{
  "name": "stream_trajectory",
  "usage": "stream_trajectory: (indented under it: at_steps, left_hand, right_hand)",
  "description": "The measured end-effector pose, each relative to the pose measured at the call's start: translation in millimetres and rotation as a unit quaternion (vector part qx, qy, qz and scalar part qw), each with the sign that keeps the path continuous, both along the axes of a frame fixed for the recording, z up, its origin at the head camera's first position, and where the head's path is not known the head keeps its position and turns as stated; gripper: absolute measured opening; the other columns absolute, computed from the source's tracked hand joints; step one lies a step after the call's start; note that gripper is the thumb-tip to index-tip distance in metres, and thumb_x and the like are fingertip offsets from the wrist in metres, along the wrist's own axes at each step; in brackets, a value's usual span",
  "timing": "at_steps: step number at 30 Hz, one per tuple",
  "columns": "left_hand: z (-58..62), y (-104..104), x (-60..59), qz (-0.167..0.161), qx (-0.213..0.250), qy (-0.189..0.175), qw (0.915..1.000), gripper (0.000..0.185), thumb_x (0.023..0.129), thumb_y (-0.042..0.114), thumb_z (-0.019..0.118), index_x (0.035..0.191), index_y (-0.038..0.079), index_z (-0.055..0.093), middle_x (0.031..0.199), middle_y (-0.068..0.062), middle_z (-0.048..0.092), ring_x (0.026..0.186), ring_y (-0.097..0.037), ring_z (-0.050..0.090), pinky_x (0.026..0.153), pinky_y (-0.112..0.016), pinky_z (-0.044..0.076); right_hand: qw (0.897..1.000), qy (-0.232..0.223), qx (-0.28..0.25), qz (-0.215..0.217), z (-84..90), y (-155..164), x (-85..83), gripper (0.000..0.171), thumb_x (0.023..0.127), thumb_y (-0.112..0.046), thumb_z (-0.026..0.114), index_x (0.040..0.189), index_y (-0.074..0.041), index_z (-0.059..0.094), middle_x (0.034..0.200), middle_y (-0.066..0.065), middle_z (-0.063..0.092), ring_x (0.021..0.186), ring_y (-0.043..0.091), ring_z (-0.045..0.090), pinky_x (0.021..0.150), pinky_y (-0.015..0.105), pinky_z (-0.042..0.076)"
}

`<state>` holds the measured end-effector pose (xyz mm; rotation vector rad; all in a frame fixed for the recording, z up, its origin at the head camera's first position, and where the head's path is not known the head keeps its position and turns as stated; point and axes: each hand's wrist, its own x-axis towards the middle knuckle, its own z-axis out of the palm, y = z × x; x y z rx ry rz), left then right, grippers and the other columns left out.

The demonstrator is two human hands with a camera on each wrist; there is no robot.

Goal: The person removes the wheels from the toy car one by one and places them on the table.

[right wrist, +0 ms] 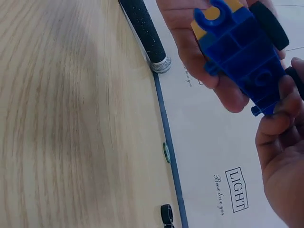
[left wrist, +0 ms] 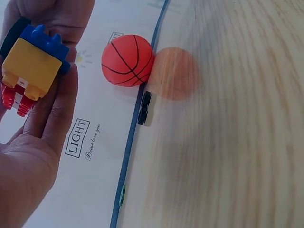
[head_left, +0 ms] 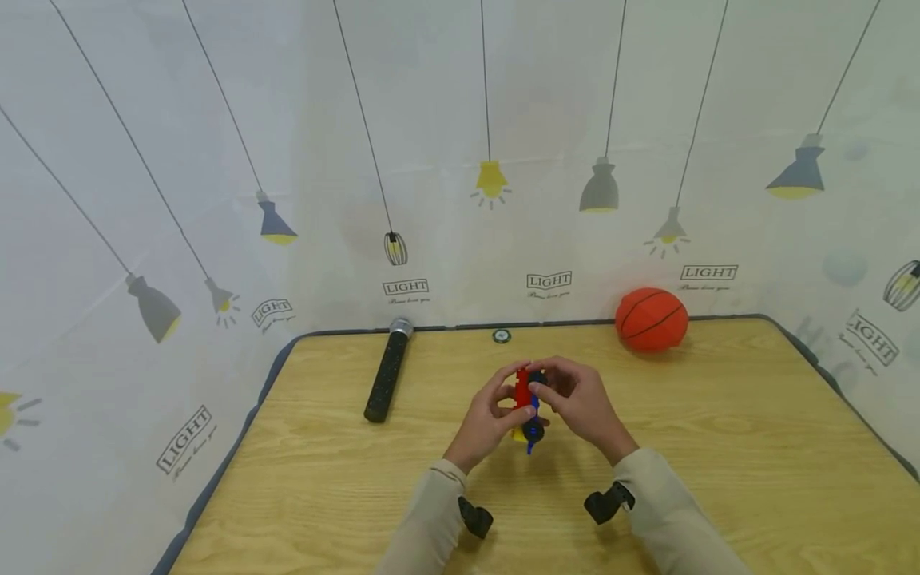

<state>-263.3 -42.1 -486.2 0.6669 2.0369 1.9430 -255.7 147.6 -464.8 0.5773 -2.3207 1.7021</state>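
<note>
Pale wood-grain table (head_left: 719, 447) fills the lower part of the head view, fenced on three sides by a white cloth backdrop (head_left: 216, 120) printed with hanging lamps.

Nearest the camera, two beige sleeves (head_left: 431, 519) lead to the hands, which meet above the middle of the table around a toy block car (head_left: 527, 407). The left hand (head_left: 485, 419) has its fingers curled round the car's left side; the right hand (head_left: 582, 403) pinches it from the right with thumb and fingertips. The car is held clear of the wood, upright on end.

It looks like hard moulded plastic: light, stiff and somewhat slick, built from studded bricks that could pull apart if twisted. The firmest hold is likely across the flat sides of the body, away from the black wheels, which may turn under a finger.

Further off lie a black microphone (head_left: 386, 371) to the left, a small dark round disc (head_left: 501, 336) at the back edge, and an orange basketball (head_left: 651, 320) at the back right, against the backdrop.

The left wrist view shows the car's yellow brick (left wrist: 32, 66) over red studs, which the head view barely reveals. The right wrist view alone shows the blue ribbed underside (right wrist: 242, 52) and a black wheel (right wrist: 269, 24).
</note>
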Motion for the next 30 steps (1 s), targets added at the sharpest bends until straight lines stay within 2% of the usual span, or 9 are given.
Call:
stream_trajectory:
  at_steps: [4,8,14,21,26,30]
  left_hand:
    - [0.4,0,1.0,-0.004,0.012,-0.004,0.9999,0.061,0.099,0.017,0.064,0.150,0.039,0.040,0.130,-0.021,0.061,0.099,-0.026,0.073,0.095,-0.040,0.059]
    - [-1.0,0,1.8,-0.003,0.022,0.000,0.9998,0.059,0.100,0.018,0.063,0.150,0.040,0.040,0.130,-0.022,0.061,0.099,-0.020,0.072,0.094,-0.037,0.059]
    - [-2.1,0,3.5,0.003,0.019,0.006,0.9998,0.057,0.100,0.018,0.063,0.150,0.035,0.043,0.124,-0.025,0.062,0.085,-0.021,0.076,0.088,-0.036,0.061]
    - [-1.1,1,3.0,-0.001,0.017,0.016,0.9997,0.057,0.100,0.017,0.062,0.151,0.034,0.042,0.127,-0.023,0.062,0.082,-0.028,0.077,0.087,-0.036,0.061]
    - [-1.9,2,3.0,0.006,0.009,0.023,0.9997,0.056,0.100,0.018,0.063,0.151,0.031,0.043,0.123,-0.024,0.065,0.078,-0.020,0.076,0.083,-0.032,0.062]
    - [-2.8,4,3.5,0.026,-0.007,0.036,0.9990,0.056,0.100,0.020,0.063,0.151,0.031,0.044,0.118,-0.023,0.067,0.075,-0.014,0.074,0.080,-0.028,0.061]
  right_hand:
    - [1.000,-0.022,-0.013,0.015,-1.3,1,-0.9,0.024,0.094,-0.011,0.070,0.118,-0.006,0.069,0.077,0.005,0.054,0.060,0.010,0.050,0.051,0.024,0.045]
    - [0.999,-0.032,-0.010,0.029,-0.7,2,-2.7,0.023,0.094,-0.012,0.070,0.117,-0.006,0.069,0.076,0.004,0.054,0.059,0.011,0.050,0.051,0.026,0.046]
    - [0.998,-0.038,0.014,0.049,1.2,5,-5.8,0.017,0.094,-0.012,0.070,0.110,-0.008,0.068,0.078,0.007,0.055,0.061,0.012,0.050,0.054,0.027,0.048]
    - [0.998,-0.041,0.029,0.029,6.3,5,-5.1,0.015,0.094,-0.017,0.071,0.107,-0.008,0.069,0.078,0.011,0.061,0.064,0.019,0.055,0.055,0.028,0.049]
    - [0.998,-0.041,0.043,0.022,8.5,7,-4.9,0.017,0.092,-0.015,0.072,0.107,-0.008,0.070,0.076,0.009,0.058,0.063,0.012,0.054,0.054,0.025,0.048]
    - [0.998,-0.028,0.051,0.031,8.2,8,-5.0,0.018,0.093,-0.013,0.071,0.110,-0.007,0.071,0.080,0.009,0.064,0.063,0.009,0.054,0.056,0.024,0.049]
